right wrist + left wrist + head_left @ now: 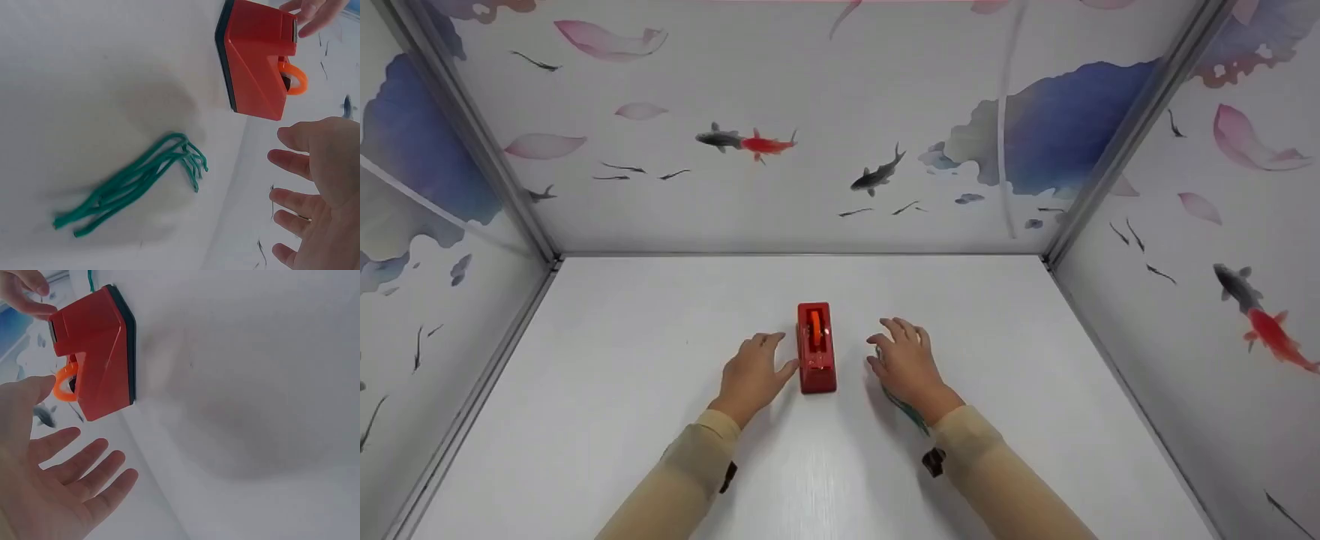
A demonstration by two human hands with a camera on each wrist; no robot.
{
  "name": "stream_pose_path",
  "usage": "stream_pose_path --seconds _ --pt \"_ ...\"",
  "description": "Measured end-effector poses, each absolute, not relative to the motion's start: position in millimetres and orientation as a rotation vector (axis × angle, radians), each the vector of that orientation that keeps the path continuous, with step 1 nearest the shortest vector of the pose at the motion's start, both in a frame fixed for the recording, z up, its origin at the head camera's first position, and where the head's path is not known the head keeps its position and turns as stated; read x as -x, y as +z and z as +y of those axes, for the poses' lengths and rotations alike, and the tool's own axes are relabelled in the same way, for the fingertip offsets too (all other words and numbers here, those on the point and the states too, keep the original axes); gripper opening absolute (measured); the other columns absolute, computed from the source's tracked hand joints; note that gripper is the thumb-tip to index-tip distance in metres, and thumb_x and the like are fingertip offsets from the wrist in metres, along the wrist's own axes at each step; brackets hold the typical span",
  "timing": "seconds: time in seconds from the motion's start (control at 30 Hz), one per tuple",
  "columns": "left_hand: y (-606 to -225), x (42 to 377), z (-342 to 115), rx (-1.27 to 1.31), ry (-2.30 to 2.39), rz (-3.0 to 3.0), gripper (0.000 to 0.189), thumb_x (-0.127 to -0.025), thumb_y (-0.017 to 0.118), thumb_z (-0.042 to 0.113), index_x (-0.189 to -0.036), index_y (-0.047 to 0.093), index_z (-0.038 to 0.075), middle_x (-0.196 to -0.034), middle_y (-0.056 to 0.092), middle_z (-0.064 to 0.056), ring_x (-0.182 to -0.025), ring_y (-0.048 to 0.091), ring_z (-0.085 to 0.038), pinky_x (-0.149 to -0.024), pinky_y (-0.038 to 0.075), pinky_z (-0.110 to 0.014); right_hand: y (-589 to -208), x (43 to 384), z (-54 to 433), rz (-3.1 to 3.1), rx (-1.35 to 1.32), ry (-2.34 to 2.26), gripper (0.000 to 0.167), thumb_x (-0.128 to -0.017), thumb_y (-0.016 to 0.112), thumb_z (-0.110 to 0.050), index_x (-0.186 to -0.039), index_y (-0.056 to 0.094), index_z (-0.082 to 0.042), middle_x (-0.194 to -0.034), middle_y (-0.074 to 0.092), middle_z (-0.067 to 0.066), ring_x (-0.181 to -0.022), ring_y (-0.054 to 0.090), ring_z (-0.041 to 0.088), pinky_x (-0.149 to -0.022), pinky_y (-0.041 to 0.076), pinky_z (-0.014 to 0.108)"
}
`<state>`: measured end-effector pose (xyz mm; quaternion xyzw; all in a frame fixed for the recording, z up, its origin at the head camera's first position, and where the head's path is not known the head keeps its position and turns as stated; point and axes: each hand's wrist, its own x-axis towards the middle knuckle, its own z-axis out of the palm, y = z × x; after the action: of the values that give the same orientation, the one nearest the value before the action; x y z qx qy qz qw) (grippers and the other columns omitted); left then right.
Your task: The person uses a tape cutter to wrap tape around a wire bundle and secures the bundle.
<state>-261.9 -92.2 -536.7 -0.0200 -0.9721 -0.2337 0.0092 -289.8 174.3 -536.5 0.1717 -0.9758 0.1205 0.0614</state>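
A red tape dispenser (819, 379) with an orange ring-shaped roll (816, 330) in its top stands upright on the white table. To its left is my left hand (750, 375), fingers spread and holding nothing, the thumb close to the dispenser's side. Whether that thumb touches it I cannot tell. My right hand (913, 367) hovers to the right of the dispenser, apart from it, fingers loosely bent around nothing. Beneath that hand lies a bundle of green cords (126, 183), mostly hidden by the hand in the head view.
The white tabletop (645, 315) is bounded by a back panel (810, 210) and side panels printed with fish and petals. Grey metal strips (1063, 247) run along the corners. A dark wrist device (934, 462) is on the right sleeve.
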Motion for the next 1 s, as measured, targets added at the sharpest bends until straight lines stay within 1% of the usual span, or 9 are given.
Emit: stream_pose_path --seconds 0.13,0.2,0.33,0.4,0.5,0.6,0.77,0.87,1.0 --pt "-539 262 -84 0.059 -0.942 -3.013 0.06 -0.097 0.07 0.045 -0.147 0.056 0.014 -0.141 0.061 -0.012 -0.131 0.059 -0.029 -0.106 0.052 -0.048 -541 287 165 -2.932 -0.581 0.46 0.028 -0.099 0.07 -0.029 -0.125 0.07 -0.017 -0.149 0.054 0.01 -0.141 0.044 0.034 -0.114 0.032 0.06" --pt "-541 262 -81 0.055 -1.044 -3.008 0.056 -0.097 0.069 0.045 -0.144 0.059 0.014 -0.137 0.063 -0.01 -0.126 0.061 -0.027 -0.105 0.053 -0.047 -542 285 160 -2.938 -0.607 0.563 0.029 -0.099 0.07 -0.027 -0.126 0.069 -0.017 -0.144 0.057 0.009 -0.136 0.048 0.032 -0.112 0.033 0.058" --pt "-544 260 -77 0.058 -1.215 -2.992 0.049 -0.098 0.07 0.043 -0.135 0.065 0.012 -0.128 0.066 -0.008 -0.111 0.063 -0.022 -0.099 0.056 -0.044 -544 281 149 -2.998 -0.605 0.816 0.032 -0.101 0.067 -0.026 -0.131 0.066 -0.017 -0.134 0.063 0.004 -0.122 0.056 0.025 -0.107 0.042 0.049" --pt "-546 259 -76 0.056 -1.275 -2.974 0.047 -0.098 0.07 0.041 -0.134 0.065 0.012 -0.126 0.067 -0.007 -0.105 0.062 -0.021 -0.095 0.056 -0.042 -545 280 143 -3.026 -0.605 0.928 0.032 -0.102 0.066 -0.025 -0.133 0.065 -0.017 -0.129 0.065 0.003 -0.113 0.058 0.021 -0.102 0.048 0.043" --pt "-550 257 -76 0.068 -1.313 -2.932 0.044 -0.098 0.071 0.037 -0.134 0.065 0.013 -0.125 0.067 -0.006 -0.101 0.062 -0.019 -0.091 0.057 -0.04 -546 280 137 -3.052 -0.613 1.031 0.031 -0.103 0.065 -0.025 -0.133 0.066 -0.018 -0.121 0.067 -0.001 -0.103 0.059 0.015 -0.092 0.054 0.035" --pt "-554 256 -74 0.094 -1.328 -2.893 0.039 -0.097 0.074 0.033 -0.131 0.068 0.015 -0.12 0.067 -0.005 -0.098 0.061 -0.018 -0.086 0.056 -0.036 -548 279 134 -3.055 -0.632 1.092 0.028 -0.102 0.066 -0.024 -0.13 0.068 -0.018 -0.116 0.068 -0.003 -0.097 0.059 0.012 -0.087 0.054 0.031" --pt "-557 257 -72 0.097 -1.424 -2.839 0.027 -0.095 0.076 0.03 -0.119 0.077 0.017 -0.108 0.063 -0.004 -0.093 0.06 -0.018 -0.077 0.055 -0.032 -551 278 131 -3.029 -0.648 1.124 0.029 -0.099 0.071 -0.02 -0.128 0.069 -0.02 -0.112 0.067 -0.005 -0.093 0.059 0.012 -0.081 0.053 0.029" --pt "-559 257 -70 0.078 -1.514 -2.793 0.021 -0.096 0.075 0.028 -0.113 0.078 0.017 -0.106 0.063 -0.004 -0.094 0.058 -0.018 -0.079 0.053 -0.032 -552 277 130 -3.002 -0.628 1.122 0.029 -0.096 0.074 -0.018 -0.125 0.07 -0.022 -0.111 0.068 -0.007 -0.093 0.06 0.013 -0.081 0.053 0.027" --pt "-560 258 -68 0.041 -1.613 -2.74 0.018 -0.097 0.073 0.025 -0.112 0.078 0.016 -0.108 0.065 -0.004 -0.101 0.058 -0.019 -0.089 0.053 -0.036 -553 277 128 -2.963 -0.612 1.09 0.026 -0.095 0.075 -0.016 -0.121 0.073 -0.023 -0.106 0.069 -0.007 -0.09 0.06 0.013 -0.079 0.053 0.025"
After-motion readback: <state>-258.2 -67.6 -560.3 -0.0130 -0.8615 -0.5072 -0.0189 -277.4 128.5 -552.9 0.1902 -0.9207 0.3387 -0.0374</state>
